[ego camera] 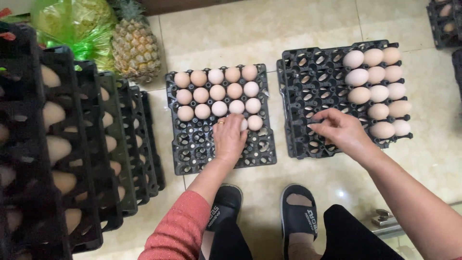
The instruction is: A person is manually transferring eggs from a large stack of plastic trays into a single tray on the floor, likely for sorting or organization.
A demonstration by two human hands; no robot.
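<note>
Left hand laid palm-down on an egg in the fourth row of the left black tray, grip closed on it, right hand rested on the right tray, grip unclear, trays set on the tiled floor, pineapple beside.

two egg trays sit side by side mid-frame on the floor. tray stack fills the left edge, pineapple upper left behind it.

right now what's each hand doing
left hand: closed over an egg in the left tray
right hand: resting on the right tray, grip unclear
</note>
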